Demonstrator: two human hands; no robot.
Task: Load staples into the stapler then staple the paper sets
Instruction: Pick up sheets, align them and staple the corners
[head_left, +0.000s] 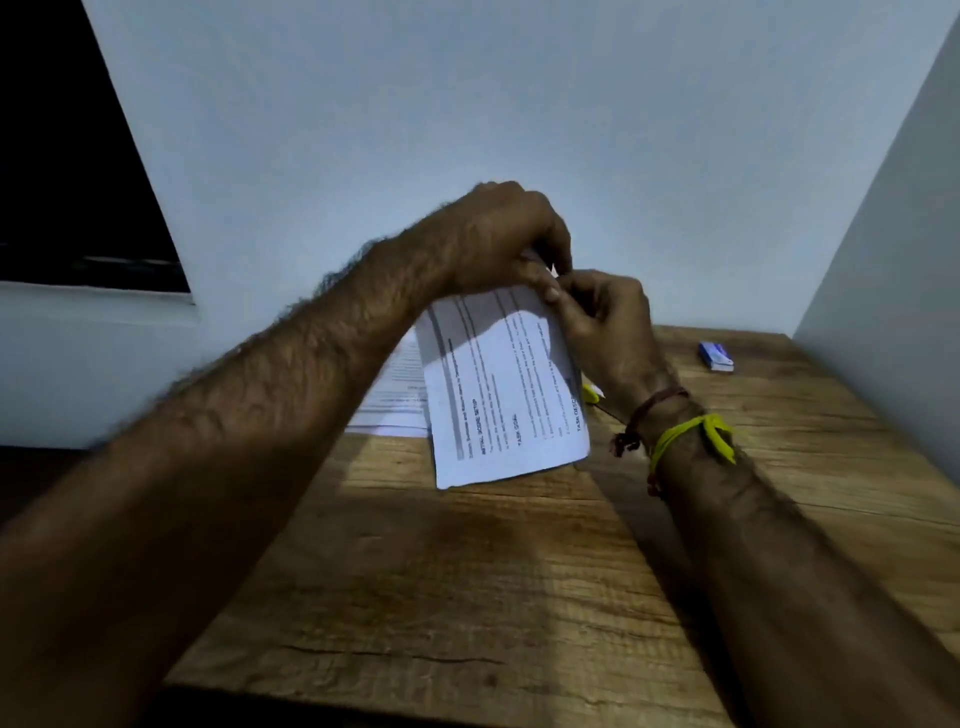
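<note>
left hand (498, 239) and right hand (602, 322) both pinching top corner of paper set (498, 384), lifting it over wooden table (467, 571); staple box (716, 356) lying far right

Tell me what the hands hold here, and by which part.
Both hands, left and right, pinch one printed paper set at its raised top corner; the rest hangs down toward the table. No stapler is clearly visible.

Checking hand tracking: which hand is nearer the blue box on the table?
Right. The right hand is raised at the paper's top corner, left of the blue box; the left hand is farther left, gripping the same corner.
</note>
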